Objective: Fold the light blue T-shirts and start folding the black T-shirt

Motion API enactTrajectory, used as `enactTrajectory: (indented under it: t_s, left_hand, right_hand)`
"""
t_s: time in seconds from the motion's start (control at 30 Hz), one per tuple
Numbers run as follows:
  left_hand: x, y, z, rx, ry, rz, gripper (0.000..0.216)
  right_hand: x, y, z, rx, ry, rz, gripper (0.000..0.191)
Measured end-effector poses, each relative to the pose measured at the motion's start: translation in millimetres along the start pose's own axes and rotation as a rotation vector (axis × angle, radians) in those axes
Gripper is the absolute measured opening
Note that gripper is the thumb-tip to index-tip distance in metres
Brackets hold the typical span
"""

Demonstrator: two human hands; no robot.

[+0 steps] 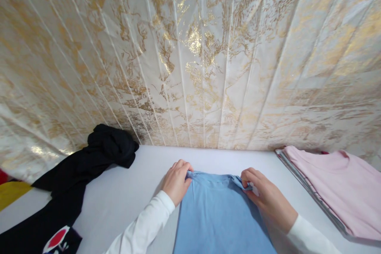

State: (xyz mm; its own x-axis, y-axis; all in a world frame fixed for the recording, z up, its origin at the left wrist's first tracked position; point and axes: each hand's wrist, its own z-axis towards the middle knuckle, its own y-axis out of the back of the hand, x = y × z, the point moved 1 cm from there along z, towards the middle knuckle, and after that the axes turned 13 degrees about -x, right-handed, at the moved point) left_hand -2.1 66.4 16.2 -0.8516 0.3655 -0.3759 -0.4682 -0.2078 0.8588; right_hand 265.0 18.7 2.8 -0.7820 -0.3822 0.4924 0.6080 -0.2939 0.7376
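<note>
A light blue garment (218,214) lies flat on the white table (125,194) right in front of me, its top edge pointing away. My left hand (176,181) is closed on the garment's far left corner. My right hand (264,196) pinches the far right corner, where the cloth is bunched up. Both arms wear white long sleeves.
A black garment (74,178) with a red and white print lies crumpled at the left. A stack of folded clothes with a pink shirt (336,186) on top sits at the right. A white and gold curtain (190,55) hangs behind the table. Something yellow (12,192) shows at the far left.
</note>
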Motion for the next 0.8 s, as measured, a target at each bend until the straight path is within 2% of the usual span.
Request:
enactTrajectory:
  t_s: [0.07,0.17,0.3,0.43,0.53,0.6,0.67,0.73,0.8]
  left_hand:
    - [-0.8,-1.1,-0.7,-0.006,-0.005,-0.022,0.025]
    - [-0.4,-3.9,-0.9,-0.028,0.004,-0.042,0.032]
    - [1.6,-9.2,-0.7,-0.022,0.011,-0.029,0.044]
    - [3.5,-8.5,0.8,0.013,0.006,0.037,0.040]
    - [-2.6,2.3,-2.0,0.017,0.025,0.105,0.042]
    - [-16.3,11.1,-9.7,-0.013,0.033,0.134,0.048]
    - [-39.6,12.7,-23.0,-0.018,-0.021,0.086,0.047]
    - [-70.0,-0.7,-40.6,0.058,-0.153,-0.043,0.042]
    - [-100.2,-29.6,-60.4,0.184,-0.285,-0.077,0.040]
  right_hand:
    - [1.1,-0.5,-1.9,-0.014,0.003,0.014,0.013]
    - [-5.5,-3.0,-2.5,-0.043,-0.072,0.015,0.011]
    - [-18.8,-8.8,-1.8,-0.057,-0.175,-0.001,0.030]
    - [-25.9,-12.5,-0.4,-0.008,-0.255,-0.009,0.043]
    - [-26.9,-11.1,2.9,0.069,-0.319,-0.018,0.048]
    - [-25.2,-8.8,6.5,0.104,-0.333,-0.031,0.044]
    - [-21.6,-7.0,10.0,0.103,-0.352,-0.007,0.041]
    - [-17.7,-7.4,11.8,0.119,-0.440,0.097,0.043]
    - [-15.5,-9.3,10.6,0.171,-0.577,0.242,0.045]
